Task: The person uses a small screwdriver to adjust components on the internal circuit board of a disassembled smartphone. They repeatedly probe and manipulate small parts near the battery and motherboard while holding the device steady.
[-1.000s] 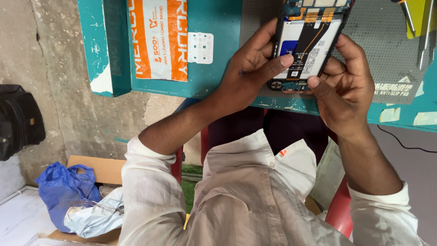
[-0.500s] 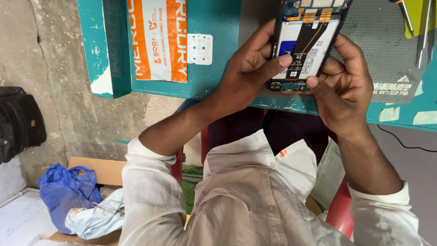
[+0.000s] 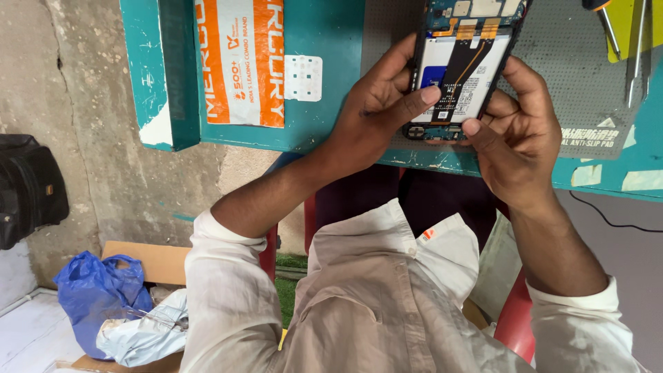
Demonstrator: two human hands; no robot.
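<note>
— What is being held?

— One opened black smartphone with its back cover off (image 3: 461,69), showing a white battery and a dark flex cable with orange ends. It sits upright between both hands above the grey perforated anti-slip mat (image 3: 566,76), its top running out of view at 12 o'clock.

— How do the hands grip it?

— The left hand (image 3: 376,114) closes on the phone's left edge, at 9 o'clock of the phone, with its thumb laid across the battery. The right hand (image 3: 518,128) closes on the right edge from 3 o'clock, its thumb tip pressing the lower end at about 6 o'clock. Both hands are wrapped around the phone, fingers behind it.

— What lies around it?

— One teal wooden table (image 3: 324,110) carries the mat. At 9 o'clock of the phone lies one orange and white printed packet (image 3: 242,62) and, beside it, one small white sheet of square pads (image 3: 304,78). At 2 o'clock are two metal tools (image 3: 639,48). On the floor at 7 o'clock sit one blue plastic bag (image 3: 97,293) and, further left, one black bag (image 3: 27,190).
</note>
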